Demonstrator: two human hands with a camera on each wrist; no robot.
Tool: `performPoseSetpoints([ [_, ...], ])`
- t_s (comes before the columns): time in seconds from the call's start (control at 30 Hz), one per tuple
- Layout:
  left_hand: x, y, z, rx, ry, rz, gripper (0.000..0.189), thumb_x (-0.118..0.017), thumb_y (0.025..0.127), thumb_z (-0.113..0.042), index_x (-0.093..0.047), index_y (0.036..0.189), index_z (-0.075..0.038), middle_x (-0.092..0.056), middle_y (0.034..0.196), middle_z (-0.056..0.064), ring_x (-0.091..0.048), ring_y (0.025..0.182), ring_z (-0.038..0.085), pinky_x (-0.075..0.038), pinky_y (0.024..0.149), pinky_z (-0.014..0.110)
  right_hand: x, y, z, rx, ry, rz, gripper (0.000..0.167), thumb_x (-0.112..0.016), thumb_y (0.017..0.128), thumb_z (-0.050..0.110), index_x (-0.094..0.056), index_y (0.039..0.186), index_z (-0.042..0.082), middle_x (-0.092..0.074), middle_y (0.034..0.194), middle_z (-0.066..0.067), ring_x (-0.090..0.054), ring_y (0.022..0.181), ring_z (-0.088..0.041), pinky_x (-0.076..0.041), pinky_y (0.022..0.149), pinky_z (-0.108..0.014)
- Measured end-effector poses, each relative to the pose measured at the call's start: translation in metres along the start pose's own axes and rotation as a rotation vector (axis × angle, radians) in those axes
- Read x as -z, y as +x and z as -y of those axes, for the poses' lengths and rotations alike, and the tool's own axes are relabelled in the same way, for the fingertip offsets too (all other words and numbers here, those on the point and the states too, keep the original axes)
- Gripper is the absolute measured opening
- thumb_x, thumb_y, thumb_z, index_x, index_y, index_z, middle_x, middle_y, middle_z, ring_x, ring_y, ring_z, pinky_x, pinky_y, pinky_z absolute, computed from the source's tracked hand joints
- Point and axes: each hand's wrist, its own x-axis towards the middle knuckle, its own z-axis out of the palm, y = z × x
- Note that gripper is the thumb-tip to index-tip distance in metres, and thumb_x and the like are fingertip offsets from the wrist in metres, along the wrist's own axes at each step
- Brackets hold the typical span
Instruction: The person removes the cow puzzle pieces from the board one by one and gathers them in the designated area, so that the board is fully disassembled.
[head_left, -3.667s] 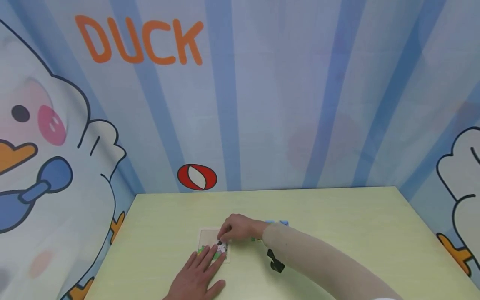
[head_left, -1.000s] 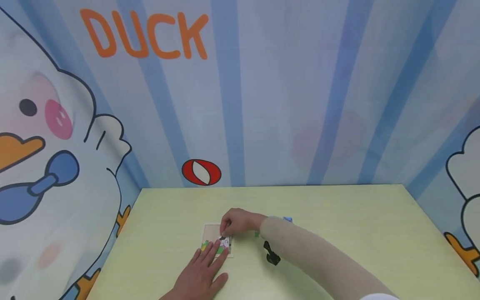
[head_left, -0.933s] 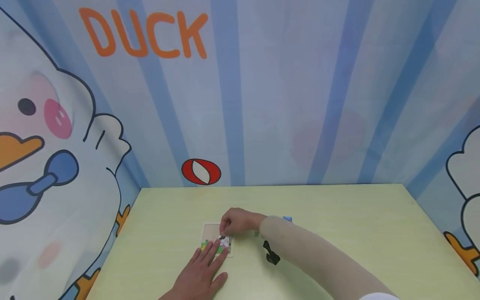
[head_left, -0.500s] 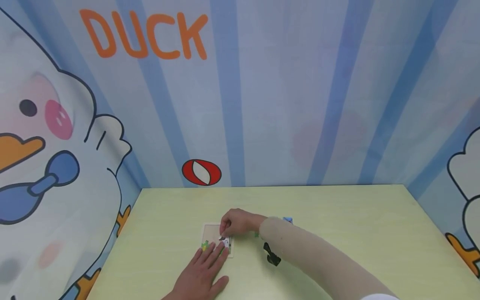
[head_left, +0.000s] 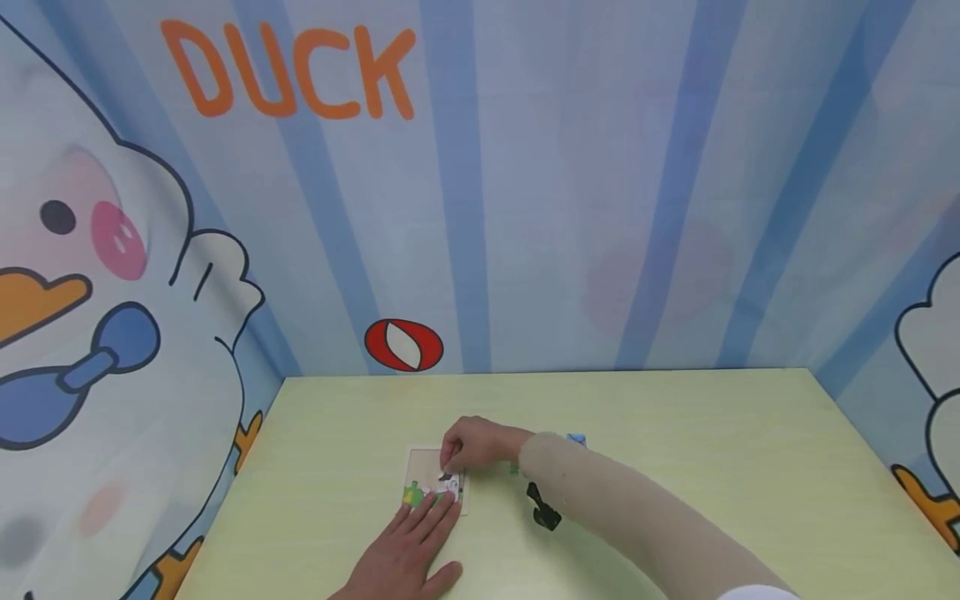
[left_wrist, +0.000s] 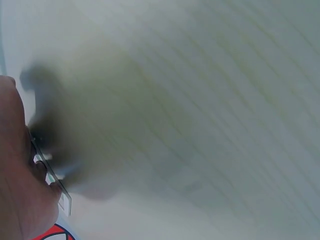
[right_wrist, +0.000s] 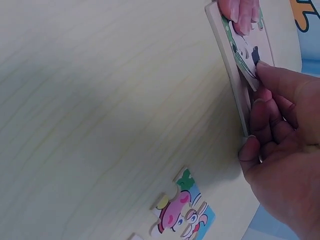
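A shallow rectangular puzzle tray (head_left: 423, 459) lies on the table, with picture pieces along its near side and bare board at the far side. My right hand (head_left: 476, 443) pinches a white puzzle piece with a dark patch (right_wrist: 246, 54) between thumb and fingers. In the right wrist view that piece tilts up over the tray's edge, its lower end raised. My left hand (head_left: 405, 554) lies with straight fingers on the tray's near part, fingertips on the fitted pieces. Left-hand fingers partly hide those pieces; in the left wrist view the hand shows only at the edge.
Loose puzzle pieces (right_wrist: 182, 207) with pink, blue and green print lie on the table right of the tray, mostly behind the right forearm in the head view. A black object (head_left: 543, 508) hangs at the right sleeve. A printed cloth backdrop (head_left: 540, 208) stands behind the table.
My left hand has slid slightly toward me and right, uncovering more of the green and white pieces. The right hand keeps its pinch at nearly the same spot.
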Motion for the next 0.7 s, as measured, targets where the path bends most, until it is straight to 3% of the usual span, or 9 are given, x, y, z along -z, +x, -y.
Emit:
performPoseSetpoints([
  [0.7,0.0014,-0.0043,0.0007,-0.067,0.024,-0.084,0.071,-0.037,0.113,-0.058,-0.041,0.166,-0.011,-0.041,0.170,0.007,-0.038,0.157,0.030,-0.039,0.119,0.061,0.0010,0.0030,-0.0003,0.016,-0.005,0.013,0.009,-0.074,0.101,0.009,-0.080,0.094,0.011,-0.073,0.086,0.006,-0.059,0.076,-0.003,-0.051,0.077,-0.023],
])
